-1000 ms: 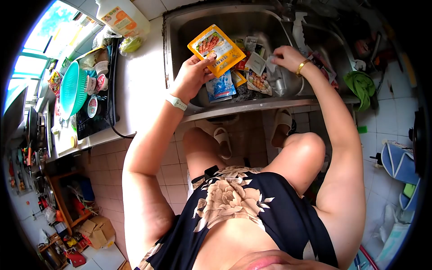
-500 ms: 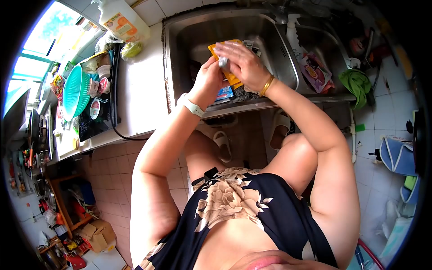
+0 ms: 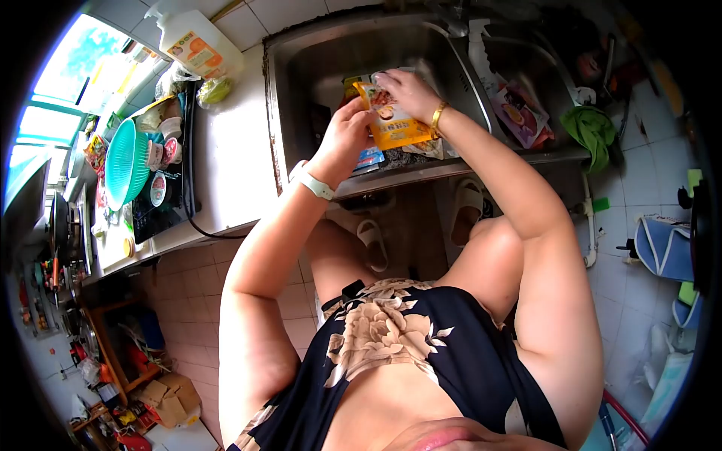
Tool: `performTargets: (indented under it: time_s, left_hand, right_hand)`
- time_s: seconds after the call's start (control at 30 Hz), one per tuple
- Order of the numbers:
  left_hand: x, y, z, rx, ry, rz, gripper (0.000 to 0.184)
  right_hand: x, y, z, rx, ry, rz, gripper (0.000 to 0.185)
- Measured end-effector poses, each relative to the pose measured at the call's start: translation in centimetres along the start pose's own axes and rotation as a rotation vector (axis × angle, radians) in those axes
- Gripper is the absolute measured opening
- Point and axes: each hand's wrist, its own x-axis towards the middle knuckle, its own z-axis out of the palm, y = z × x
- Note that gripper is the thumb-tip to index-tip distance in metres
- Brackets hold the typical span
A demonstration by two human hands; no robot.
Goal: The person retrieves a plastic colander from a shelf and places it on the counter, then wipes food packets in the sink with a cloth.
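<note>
A bright yellow food packet (image 3: 404, 134) with a food picture on its front is held over the large sink basin. My left hand (image 3: 348, 137), wearing a pale wrist band, is closed on the packet's left edge. My right hand (image 3: 412, 98), with a gold bracelet at the wrist, is bent over the packet's upper right part, its fingers curled at the top edge. Something whitish shows at its fingertips, too small to name. Below the packet, a blue packet (image 3: 369, 158) and other packets lie in the sink (image 3: 301, 68), partly hidden by my hands.
In the smaller basin to the right lies a purple packet (image 3: 519, 113). A green cloth (image 3: 591, 135) hangs over its edge. On the left counter (image 3: 229, 158) stand a pump bottle (image 3: 197, 46) and a turquoise colander (image 3: 126, 161).
The yellow packet has turned so that more of its printed front shows. My right hand has shifted slightly up and right, away from my left hand, which keeps its grip.
</note>
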Motion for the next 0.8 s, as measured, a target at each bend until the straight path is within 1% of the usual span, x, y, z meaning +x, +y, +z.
performTargets:
  time_s: [0.03, 0.07, 0.1, 0.13, 0.17, 0.2, 0.23, 0.27, 0.3, 0.33, 0.37, 0.4, 0.43, 0.47, 0.5, 0.57, 0.6, 0.63, 0.7, 0.73, 0.77, 0.8]
  left_hand:
    - [0.2, 0.1, -0.3, 0.05, 0.052, 0.026, 0.027]
    - [1.0, -0.6, -0.5, -0.119, 0.034, 0.142, 0.029]
    - [1.0, -0.2, -0.9, -0.071, 0.053, 0.147, 0.032]
    - [1.4, -0.1, -1.3, -0.046, 0.096, 0.108, 0.032]
    - [1.6, -0.1, -1.5, -0.019, 0.135, 0.068, 0.032]
    - [1.7, 0.0, -1.6, 0.002, 0.144, 0.046, 0.039]
    - [1.8, -0.2, -1.4, 0.006, 0.136, 0.041, 0.039]
    - [1.6, 0.0, -0.9, 0.074, 0.229, 0.001, 0.046]
    - [1.6, 0.1, -0.6, 0.143, 0.325, -0.036, 0.054]
    - [2.5, -0.7, -1.6, 0.082, 0.284, -0.104, 0.072]
    - [2.4, -0.4, -1.5, 0.085, 0.282, -0.105, 0.072]
    - [2.2, 0.2, -1.2, -0.206, 0.101, -0.189, 0.076]
    - [2.0, 0.6, -1.1, -0.495, -0.081, -0.267, 0.08]
    - [2.2, 0.7, -0.9, -0.608, -0.167, -0.253, 0.082]
    - [2.4, 0.8, -0.7, -0.603, -0.165, -0.249, 0.082]
    - [2.7, 0.8, -0.3, -0.629, -0.106, -0.163, 0.074]
    - [2.9, 0.7, 0.0, -0.626, -0.109, -0.165, 0.074]
    - [3.0, 0.4, 0.2, -0.603, -0.038, -0.117, 0.066]
    - [2.6, 0.3, 1.2, -0.555, 0.102, -0.021, 0.05]
    - [2.4, 0.3, 1.6, -0.546, 0.159, -0.018, 0.043]
    - [2.1, 0.1, 1.6, -0.548, 0.152, -0.027, 0.043]
    - [2.0, 0.0, 1.4, -0.572, 0.065, -0.001, 0.04]
  right_hand:
    - [-0.1, 1.3, -0.1, -0.001, -0.001, -0.002, 0.026]
    - [-1.1, 0.7, -0.1, 0.327, 0.002, 0.119, 0.027]
    - [-2.1, 0.2, 0.0, 0.655, 0.005, 0.241, 0.028]
    - [-2.6, -0.1, 0.1, 0.733, 0.04, 0.212, 0.029]
    - [-2.6, 0.3, 0.1, 0.734, 0.046, 0.214, 0.029]
    - [-2.4, 0.9, -0.1, 0.61, 0.156, 0.101, 0.029]
    - [-2.2, 1.3, -0.3, 0.481, 0.266, -0.009, 0.03]
    - [-2.1, 1.0, -0.7, 0.454, 0.347, -0.035, 0.027]
    - [-2.2, 0.6, -1.0, 0.453, 0.354, -0.035, 0.027]
    - [-2.4, 0.3, -1.3, 0.255, 0.451, -0.147, 0.025]
    - [-2.9, -0.6, -1.4, 0.055, 0.541, -0.257, 0.023]
    - [-3.6, -1.5, -1.3, -0.012, 0.525, -0.34, 0.021]
    - [-4.3, -2.0, -0.7, 0.063, 0.431, -0.33, 0.023]
    - [-4.7, -2.1, -0.1, -0.012, 0.37, -0.408, 0.024]
    - [-5.2, -2.3, 0.4, -0.088, 0.309, -0.484, 0.026]
    - [-6.3, -3.1, 1.3, -0.16, 0.165, -0.565, 0.03]
    - [-6.4, -2.8, 1.8, -0.204, 0.11, -0.582, 0.031]
    - [-6.4, -2.9, 2.1, -0.205, 0.114, -0.58, 0.031]
    - [-6.2, -3.0, 2.8, -0.313, 0.255, -0.668, 0.032]
    - [-5.9, -2.6, 2.7, -0.348, 0.226, -0.657, 0.032]
    - [-5.5, -2.4, 2.5, -0.353, 0.23, -0.647, 0.032]
    - [-5.1, -2.4, 2.1, -0.384, 0.278, -0.646, 0.032]
